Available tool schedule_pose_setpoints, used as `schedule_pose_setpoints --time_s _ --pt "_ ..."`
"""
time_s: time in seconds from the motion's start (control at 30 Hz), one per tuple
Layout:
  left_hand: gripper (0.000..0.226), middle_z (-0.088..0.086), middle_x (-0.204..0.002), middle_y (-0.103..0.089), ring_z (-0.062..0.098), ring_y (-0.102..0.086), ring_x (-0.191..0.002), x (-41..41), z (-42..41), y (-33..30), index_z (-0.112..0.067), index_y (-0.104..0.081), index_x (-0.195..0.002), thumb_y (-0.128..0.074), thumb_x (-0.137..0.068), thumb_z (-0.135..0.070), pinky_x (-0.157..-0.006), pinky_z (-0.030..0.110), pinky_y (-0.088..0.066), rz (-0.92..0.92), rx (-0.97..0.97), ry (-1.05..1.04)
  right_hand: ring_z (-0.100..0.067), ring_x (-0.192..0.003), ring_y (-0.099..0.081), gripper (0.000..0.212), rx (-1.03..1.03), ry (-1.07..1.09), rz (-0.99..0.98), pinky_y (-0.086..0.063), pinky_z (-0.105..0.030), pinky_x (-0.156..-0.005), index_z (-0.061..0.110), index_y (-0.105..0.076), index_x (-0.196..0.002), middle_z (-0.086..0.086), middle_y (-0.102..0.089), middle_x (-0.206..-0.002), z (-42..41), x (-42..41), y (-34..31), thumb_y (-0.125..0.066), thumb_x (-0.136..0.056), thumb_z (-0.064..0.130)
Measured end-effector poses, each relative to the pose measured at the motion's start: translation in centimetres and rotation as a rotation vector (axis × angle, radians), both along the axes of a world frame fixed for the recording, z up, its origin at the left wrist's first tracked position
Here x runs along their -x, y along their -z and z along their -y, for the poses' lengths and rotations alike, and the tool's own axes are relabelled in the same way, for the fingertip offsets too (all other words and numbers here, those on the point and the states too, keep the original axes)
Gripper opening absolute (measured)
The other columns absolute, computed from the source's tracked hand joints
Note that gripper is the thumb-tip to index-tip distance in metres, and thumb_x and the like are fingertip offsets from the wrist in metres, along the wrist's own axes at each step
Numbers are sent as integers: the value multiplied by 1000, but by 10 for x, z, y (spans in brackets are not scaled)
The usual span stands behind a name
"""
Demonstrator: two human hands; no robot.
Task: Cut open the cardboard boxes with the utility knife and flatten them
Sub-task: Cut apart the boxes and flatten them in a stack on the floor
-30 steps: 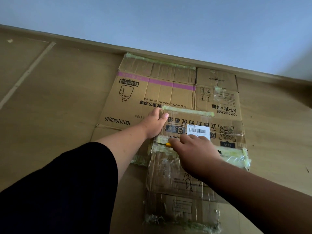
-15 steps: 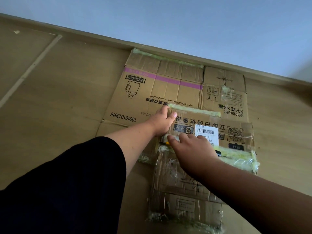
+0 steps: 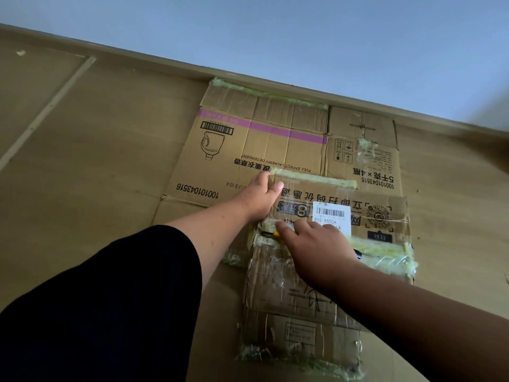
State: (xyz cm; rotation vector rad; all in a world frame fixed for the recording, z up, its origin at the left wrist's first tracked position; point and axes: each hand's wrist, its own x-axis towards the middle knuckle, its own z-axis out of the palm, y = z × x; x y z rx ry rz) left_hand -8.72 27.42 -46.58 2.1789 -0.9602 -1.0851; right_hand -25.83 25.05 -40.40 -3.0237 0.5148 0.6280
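On the floor against the wall, taped box [image 3: 327, 260] lies flat atop flattened detergent carton [image 3: 248, 161]. Left hand [image 3: 261, 198] presses palm-down on its left edge, fingers together. Right hand [image 3: 316, 249] grips yellow utility knife [image 3: 271, 234] at the tape seam.

This looks like a plain room in a home or a small storeroom, seen at floor level: a tan wood-look floor [image 3: 91, 166] runs up to a low beige skirting board [image 3: 170, 68] under a bare pale blue-grey painted wall [image 3: 303, 34]. A thin pale joint strip [image 3: 49, 108] crosses the floor at the left. Flattened brown cardboard shipping cartons lie on the floor against the wall, one printed with a pink stripe and a laundry detergent bottle [image 3: 248, 150], another wrapped in clear and yellowish tape with a white barcode label [image 3: 325, 257].
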Motion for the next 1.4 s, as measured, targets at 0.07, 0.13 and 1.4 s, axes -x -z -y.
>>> schedule_pose_setpoints --time_s 0.07,0.13,1.4 --pt "55 10 -151 -35 28 -40 -133 1 0 0 -17 -22 -149 -29 -104 -46 -97 31 -28 4 5 3 -32 -115 -55 69 20 -24 8 -46 -40 -86 17 -17 -154 -14 -50 -134 1 1 -1 -49 -93 14" --pt "55 11 -151 -35 27 -40 -133 1 0 -1 -16 -21 -150 -29 -104 -46 -95 29 -27 6 4 16 -32 -111 -56 68 38 -52 9 -46 -40 -84 17 -19 -154 -13 -53 -129 4 2 -6 -49 -93 14" --pt "58 15 -143 -43 34 -45 -127 0 4 9 -19 -18 -150 -23 -102 -51 -101 40 -36 155 -78 78 -34 -123 -53 66 247 36 -237 -45 -46 -101 14 -20 -154 -20 -47 -142 77 131 -26 -52 -98 23"
